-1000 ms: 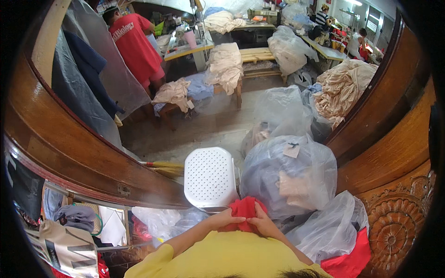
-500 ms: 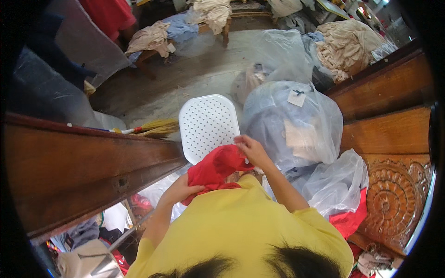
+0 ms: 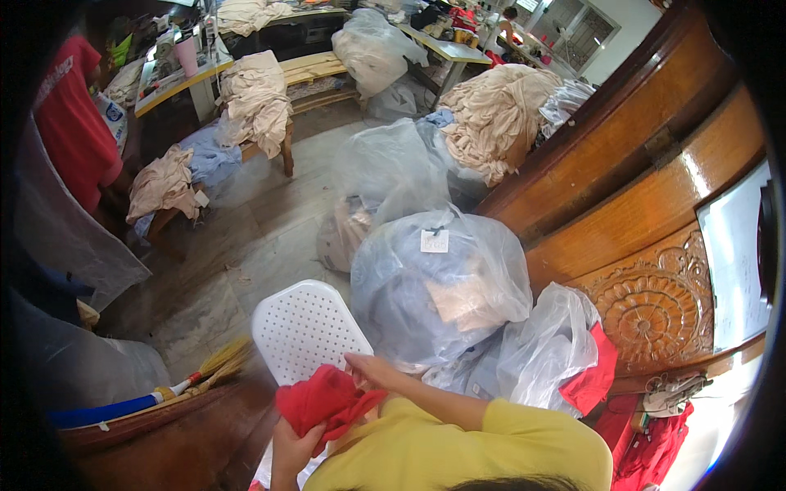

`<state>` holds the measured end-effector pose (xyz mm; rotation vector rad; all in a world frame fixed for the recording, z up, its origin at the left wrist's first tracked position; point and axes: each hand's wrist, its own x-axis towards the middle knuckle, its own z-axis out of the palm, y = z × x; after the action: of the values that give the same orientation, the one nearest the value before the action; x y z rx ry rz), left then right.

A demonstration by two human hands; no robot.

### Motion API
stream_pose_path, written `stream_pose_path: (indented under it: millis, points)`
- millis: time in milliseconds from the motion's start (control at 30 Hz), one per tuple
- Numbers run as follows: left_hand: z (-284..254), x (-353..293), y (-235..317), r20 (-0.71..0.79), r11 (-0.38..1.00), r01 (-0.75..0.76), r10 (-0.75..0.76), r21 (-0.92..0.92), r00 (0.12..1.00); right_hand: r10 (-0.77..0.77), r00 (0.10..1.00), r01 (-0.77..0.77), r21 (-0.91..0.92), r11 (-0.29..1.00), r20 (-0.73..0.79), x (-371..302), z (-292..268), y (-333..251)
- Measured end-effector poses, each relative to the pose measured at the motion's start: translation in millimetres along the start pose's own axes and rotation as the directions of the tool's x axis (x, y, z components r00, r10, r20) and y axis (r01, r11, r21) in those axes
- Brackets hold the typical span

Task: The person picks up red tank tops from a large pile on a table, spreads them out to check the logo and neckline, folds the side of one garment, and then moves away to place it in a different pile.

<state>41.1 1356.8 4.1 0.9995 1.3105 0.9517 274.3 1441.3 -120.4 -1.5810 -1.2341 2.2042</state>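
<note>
A bunched piece of red cloth [image 3: 321, 403] is held in front of my yellow shirt. My left hand [image 3: 295, 446] grips its lower left side, with the fingers partly hidden under the folds. At the cloth's upper right edge, my right hand [image 3: 370, 373] has its fingers curled in and appears to pinch the fabric. Just beyond the cloth stands a white plastic stool [image 3: 307, 327] with a perforated seat, partly covered by the cloth and right hand.
Large clear plastic bags of fabric [image 3: 385, 286] crowd the right side, beside a carved wooden door [image 3: 622, 192]. A broom [image 3: 205, 376] lies at left. Cloth-covered benches [image 3: 307, 69] and a heap of beige fabric [image 3: 499, 114] stand farther off. A person in red [image 3: 74, 114] is at far left.
My view has swung upward and to the right, showing more of the room. The red cloth is more bunched together, with both hands still at it.
</note>
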Motion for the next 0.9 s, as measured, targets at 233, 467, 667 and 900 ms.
stream_pose_path:
  millis: [233, 467, 667, 900]
  points:
    - [12, 42, 49, 0.187, 0.987, -0.157, 0.147, 0.038, 0.971, -0.291, 0.952, 0.279, 0.121, 0.953, 0.091, -107, -5, -123]
    - [73, 59, 82, 0.382, 0.954, -0.293, 0.247, 0.067, 0.891, -0.508, 0.856, 0.464, -0.291, 0.837, -0.098, -192, -73, -101]
    - [143, 59, 133, 0.601, 0.846, -0.442, 0.193, 0.298, 0.776, -0.596, 0.618, 0.036, -0.739, 0.673, -0.513, -291, -125, -8]
    - [232, 55, 198, 0.366, 0.617, -0.786, 0.723, 0.041, 0.586, -0.386, 0.052, 0.917, -0.109, 0.384, -0.921, -457, -150, 112]
